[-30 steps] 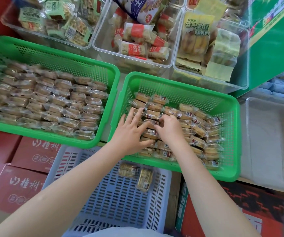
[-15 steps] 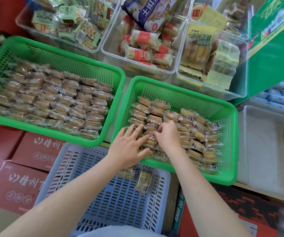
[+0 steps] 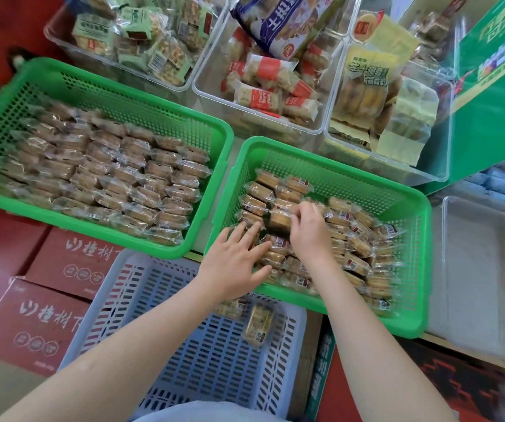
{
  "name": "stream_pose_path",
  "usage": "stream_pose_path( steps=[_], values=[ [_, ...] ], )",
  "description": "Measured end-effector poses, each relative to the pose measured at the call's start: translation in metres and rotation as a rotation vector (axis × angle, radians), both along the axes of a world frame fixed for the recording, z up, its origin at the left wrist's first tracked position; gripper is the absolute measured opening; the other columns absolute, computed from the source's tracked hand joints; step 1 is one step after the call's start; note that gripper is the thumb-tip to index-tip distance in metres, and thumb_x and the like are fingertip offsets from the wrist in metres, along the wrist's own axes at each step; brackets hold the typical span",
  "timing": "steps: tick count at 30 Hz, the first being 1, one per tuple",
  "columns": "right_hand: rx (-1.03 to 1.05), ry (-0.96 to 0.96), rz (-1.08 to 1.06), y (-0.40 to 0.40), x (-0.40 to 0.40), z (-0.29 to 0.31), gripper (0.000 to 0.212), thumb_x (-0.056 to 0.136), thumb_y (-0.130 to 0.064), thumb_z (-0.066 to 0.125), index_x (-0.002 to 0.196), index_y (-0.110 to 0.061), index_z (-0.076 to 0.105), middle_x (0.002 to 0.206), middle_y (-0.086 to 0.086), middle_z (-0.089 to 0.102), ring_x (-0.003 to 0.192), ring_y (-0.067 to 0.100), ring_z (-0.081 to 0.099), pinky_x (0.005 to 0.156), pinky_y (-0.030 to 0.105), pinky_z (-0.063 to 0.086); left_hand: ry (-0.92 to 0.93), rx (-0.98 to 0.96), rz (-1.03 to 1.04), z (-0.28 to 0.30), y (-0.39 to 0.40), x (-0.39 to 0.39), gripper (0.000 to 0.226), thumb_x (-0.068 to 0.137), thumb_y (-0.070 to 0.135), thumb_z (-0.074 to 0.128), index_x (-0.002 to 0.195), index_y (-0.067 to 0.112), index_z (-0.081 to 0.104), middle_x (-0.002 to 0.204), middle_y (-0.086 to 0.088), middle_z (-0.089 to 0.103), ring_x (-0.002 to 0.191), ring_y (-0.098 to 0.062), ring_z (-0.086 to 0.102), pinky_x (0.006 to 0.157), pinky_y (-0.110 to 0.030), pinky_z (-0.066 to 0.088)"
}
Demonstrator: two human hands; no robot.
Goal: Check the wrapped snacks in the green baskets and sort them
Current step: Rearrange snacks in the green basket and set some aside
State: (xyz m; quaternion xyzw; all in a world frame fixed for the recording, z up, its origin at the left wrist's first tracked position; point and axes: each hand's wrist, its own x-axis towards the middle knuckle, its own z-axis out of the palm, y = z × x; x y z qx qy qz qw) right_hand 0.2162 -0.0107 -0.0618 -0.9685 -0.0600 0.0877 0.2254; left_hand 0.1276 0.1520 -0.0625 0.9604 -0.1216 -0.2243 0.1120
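Note:
Two green baskets hold clear-wrapped brown snacks. The left basket point(image 3: 62, 86) is packed with neat rows. In the right basket point(image 3: 409, 269) the snacks point(image 3: 357, 248) lie in rougher rows. My right hand point(image 3: 310, 236) pinches one wrapped snack point(image 3: 278, 222) lifted above the pile near the basket's middle left. My left hand point(image 3: 233, 260) lies flat with spread fingers on the snacks at the basket's near left corner. Two wrapped snacks point(image 3: 259, 325) lie in a pale blue basket point(image 3: 184, 345) below.
Clear bins point(image 3: 275, 123) of other packaged snacks stand behind the green baskets. A frosted clear bin point(image 3: 488, 269) sits at the right. Red cartons point(image 3: 32, 318) are stacked at the lower left. A green display panel point(image 3: 494, 117) rises at the upper right.
My right hand has pulled one wrapped snack up out of the pile. My left hand has slid slightly toward me along the basket's near left corner, fingers still spread.

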Motion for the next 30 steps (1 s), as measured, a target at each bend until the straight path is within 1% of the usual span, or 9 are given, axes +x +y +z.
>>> stream_pose_path(
  steps=[4,7,15,17,19,22,24,26,30],
  values=[
    [0.093,0.022,-0.196,-0.004,0.006,-0.004,0.013,0.103,-0.011,0.045,0.093,-0.005,0.051,0.095,0.007,0.053,0.078,0.022,0.052,0.064,0.03,0.043,0.006,0.003,-0.002,0.002,0.0,0.0,0.066,0.1,0.066,0.019,0.16,0.038,0.019,0.17,-0.003,-0.001,0.157,-0.026,0.0,0.125,-0.047,0.003],
    [0.209,-0.175,-0.31,-0.002,0.003,0.005,0.012,0.103,-0.01,0.048,0.093,-0.005,0.053,0.091,0.006,0.055,0.073,0.017,0.047,0.056,0.023,0.032,0.011,0.004,-0.005,0.001,0.001,0.001,0.066,0.1,0.066,0.019,0.16,0.038,0.019,0.17,-0.002,-0.001,0.157,-0.025,-0.001,0.124,-0.047,0.003],
    [0.322,-0.351,-0.264,-0.023,-0.034,0.048,0.008,0.103,-0.008,0.048,0.098,-0.005,0.054,0.075,0.002,0.055,0.058,0.017,0.05,0.048,0.035,0.038,0.01,-0.058,0.034,0.008,0.002,-0.001,0.063,0.103,0.062,0.025,0.16,0.037,0.018,0.171,-0.001,-0.001,0.157,-0.023,0.004,0.125,-0.044,0.006],
    [0.337,-0.386,-0.251,-0.032,-0.049,0.064,0.007,0.104,-0.008,0.048,0.1,-0.004,0.053,0.076,-0.004,0.052,0.059,0.008,0.049,0.048,0.032,0.039,0.026,-0.298,0.225,0.02,0.002,-0.004,0.056,0.105,0.051,0.037,0.157,0.031,0.03,0.169,-0.002,0.014,0.154,-0.021,0.015,0.124,-0.042,0.014],
    [0.341,-0.362,-0.192,-0.037,-0.064,0.079,0.006,0.104,-0.009,0.048,0.1,-0.006,0.052,0.076,-0.005,0.052,0.06,0.01,0.052,0.047,0.035,0.043,0.018,-0.626,0.468,0.042,0.0,-0.009,0.048,0.105,0.041,0.046,0.149,0.023,0.047,0.157,-0.001,0.039,0.146,-0.018,0.033,0.119,-0.039,0.028],
    [0.335,-0.233,-0.008,-0.033,-0.089,0.095,0.006,0.101,-0.007,0.053,0.096,-0.011,0.053,0.073,-0.005,0.054,0.064,0.009,0.055,0.054,0.027,0.045,0.159,-1.062,0.616,0.082,-0.004,-0.024,0.049,0.093,0.049,0.056,0.135,0.026,0.058,0.126,0.009,0.065,0.117,-0.005,0.062,0.093,-0.021,0.051],
    [0.347,-0.169,0.081,-0.023,-0.105,0.102,0.007,0.1,-0.008,0.057,0.095,-0.013,0.056,0.071,-0.008,0.054,0.062,0.006,0.053,0.053,0.019,0.039,0.247,-1.152,0.609,0.097,-0.006,-0.037,0.038,0.087,0.045,0.066,0.122,0.028,0.066,0.101,0.005,0.074,0.095,-0.006,0.07,0.078,-0.017,0.054],
    [0.399,-0.136,0.078,-0.015,-0.12,0.108,0.004,0.097,-0.011,0.063,0.094,-0.013,0.063,0.072,-0.008,0.06,0.063,0.005,0.056,0.056,0.015,0.041,0.211,-1.121,0.671,0.1,-0.008,-0.051,0.016,0.091,0.031,0.072,0.105,0.023,0.075,0.088,-0.003,0.076,0.081,-0.015,0.071,0.071,-0.027,0.055],
    [0.65,0.145,-0.159,-0.005,-0.142,0.124,0.002,0.092,-0.022,0.071,0.092,-0.019,0.071,0.08,-0.002,0.07,0.074,0.011,0.065,0.066,0.024,0.054,0.295,-1.229,0.909,0.102,-0.001,-0.074,0.008,0.091,0.017,0.073,0.089,0.011,0.078,0.078,-0.005,0.075,0.071,-0.017,0.068,0.062,-0.029,0.054]
  ],
)
